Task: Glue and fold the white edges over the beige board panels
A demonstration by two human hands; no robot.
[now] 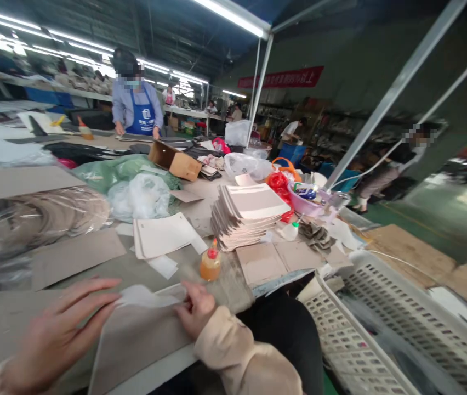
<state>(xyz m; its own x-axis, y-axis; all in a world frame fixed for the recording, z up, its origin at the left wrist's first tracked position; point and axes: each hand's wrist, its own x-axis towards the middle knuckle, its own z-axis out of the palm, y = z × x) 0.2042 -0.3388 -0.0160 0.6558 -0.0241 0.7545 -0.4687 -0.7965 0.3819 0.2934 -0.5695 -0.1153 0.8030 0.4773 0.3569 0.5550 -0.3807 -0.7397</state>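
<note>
A grey-brown sheet point(138, 340) with a white strip along its far edge lies in front of me at the table's near edge. My left hand point(63, 329) is beside its left side, fingers stretched out and a little blurred, the fingertips near the white strip. My right hand point(196, 307) has its fingers bent together on the sheet's upper right corner, gripping it. Just beyond my right hand stands a glue bottle point(210, 264) with amber liquid and a red cap. Behind it are a few pale sheets point(163, 236) and a tall stack of sheets point(250, 211).
Plastic-wrapped grey pieces point(61, 214) lie at the left. Farther back are a green bag point(114, 170), a cardboard box point(175, 162) and a pink basin point(307, 202). White crates point(360, 340) stand at the right. A person in a blue apron point(141, 109) works across the table.
</note>
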